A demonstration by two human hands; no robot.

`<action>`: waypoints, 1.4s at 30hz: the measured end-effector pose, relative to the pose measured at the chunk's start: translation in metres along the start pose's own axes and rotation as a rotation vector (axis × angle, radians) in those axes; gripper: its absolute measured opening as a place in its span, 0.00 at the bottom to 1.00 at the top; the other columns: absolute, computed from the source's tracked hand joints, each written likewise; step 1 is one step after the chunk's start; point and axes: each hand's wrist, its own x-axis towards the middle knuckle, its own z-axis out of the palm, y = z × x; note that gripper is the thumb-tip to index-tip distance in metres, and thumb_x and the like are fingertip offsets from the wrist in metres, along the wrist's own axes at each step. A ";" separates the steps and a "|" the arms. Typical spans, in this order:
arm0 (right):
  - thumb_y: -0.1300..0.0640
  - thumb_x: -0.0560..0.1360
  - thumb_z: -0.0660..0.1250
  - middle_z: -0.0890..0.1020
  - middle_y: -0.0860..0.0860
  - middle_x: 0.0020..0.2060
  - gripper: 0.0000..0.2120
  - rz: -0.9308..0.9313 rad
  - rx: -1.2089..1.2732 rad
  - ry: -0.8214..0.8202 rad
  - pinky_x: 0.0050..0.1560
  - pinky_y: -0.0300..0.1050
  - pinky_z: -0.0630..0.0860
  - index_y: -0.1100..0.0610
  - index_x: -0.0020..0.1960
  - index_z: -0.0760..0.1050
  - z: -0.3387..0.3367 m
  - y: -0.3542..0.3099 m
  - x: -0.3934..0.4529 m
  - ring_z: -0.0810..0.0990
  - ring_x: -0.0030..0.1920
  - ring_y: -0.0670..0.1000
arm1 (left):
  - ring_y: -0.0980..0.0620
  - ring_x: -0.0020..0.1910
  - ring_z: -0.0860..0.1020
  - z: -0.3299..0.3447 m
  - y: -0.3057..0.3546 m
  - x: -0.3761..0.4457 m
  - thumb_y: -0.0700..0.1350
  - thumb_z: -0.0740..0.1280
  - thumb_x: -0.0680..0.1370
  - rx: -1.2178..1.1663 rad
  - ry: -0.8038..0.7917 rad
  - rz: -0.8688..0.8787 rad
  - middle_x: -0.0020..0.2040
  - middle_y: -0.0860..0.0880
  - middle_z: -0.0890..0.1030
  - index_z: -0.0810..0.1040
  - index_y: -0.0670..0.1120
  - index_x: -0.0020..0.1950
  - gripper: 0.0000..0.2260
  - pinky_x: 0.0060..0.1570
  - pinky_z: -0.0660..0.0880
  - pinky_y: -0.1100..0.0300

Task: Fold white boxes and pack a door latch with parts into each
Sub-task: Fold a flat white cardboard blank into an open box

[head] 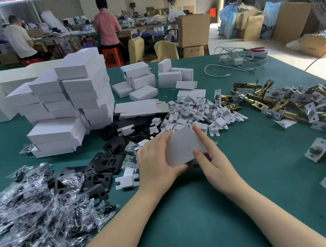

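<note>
Both hands held a white box (184, 148) just above the middle of the green tabletop (190, 213), toward its near edge. The left hand (155, 163) gripped its left side with curled fingers; the right hand (210, 158) pinched its right side. Door latches (292, 102) lay heaped toward the right edge.

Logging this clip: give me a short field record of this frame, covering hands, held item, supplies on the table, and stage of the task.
left hand: grips white box from its left side
right hand: holds the box's right side, index finger straight along its edge
box state: partly folded, held above the green table
left supplies: bagged parts, black plates
centre: white inserts, flat box blanks
right: door latches
finished stack: far left
stage: folding, nothing packed yet
</note>
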 end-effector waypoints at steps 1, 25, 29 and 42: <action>0.59 0.82 0.60 0.69 0.31 0.69 0.28 -0.002 0.015 0.052 0.66 0.40 0.70 0.29 0.69 0.58 0.003 0.000 -0.001 0.75 0.55 0.42 | 0.53 0.62 0.73 0.001 0.000 0.000 0.58 0.73 0.59 -0.001 0.001 -0.006 0.64 0.56 0.77 0.73 0.52 0.68 0.38 0.61 0.58 0.59; 0.53 0.78 0.66 0.80 0.44 0.45 0.15 0.223 0.187 0.498 0.52 0.60 0.78 0.38 0.61 0.75 -0.015 0.011 0.014 0.80 0.43 0.52 | 0.64 0.68 0.67 -0.005 0.009 -0.005 0.63 0.61 0.73 -0.247 -0.156 0.100 0.68 0.74 0.61 0.61 0.62 0.74 0.29 0.66 0.68 0.59; 0.54 0.79 0.64 0.83 0.47 0.36 0.10 0.428 0.435 0.629 0.36 0.41 0.78 0.51 0.60 0.77 -0.040 0.024 0.021 0.81 0.37 0.46 | 0.68 0.67 0.68 -0.007 0.011 -0.007 0.68 0.67 0.70 -0.417 -0.230 0.097 0.70 0.75 0.59 0.51 0.70 0.74 0.37 0.63 0.68 0.69; 0.49 0.81 0.61 0.80 0.49 0.34 0.14 0.202 -0.245 0.280 0.38 0.31 0.67 0.54 0.40 0.76 -0.015 0.017 0.007 0.74 0.37 0.47 | 0.62 0.52 0.81 0.002 0.001 -0.001 0.57 0.74 0.70 -0.589 0.010 -0.092 0.54 0.66 0.80 0.67 0.72 0.59 0.24 0.49 0.73 0.72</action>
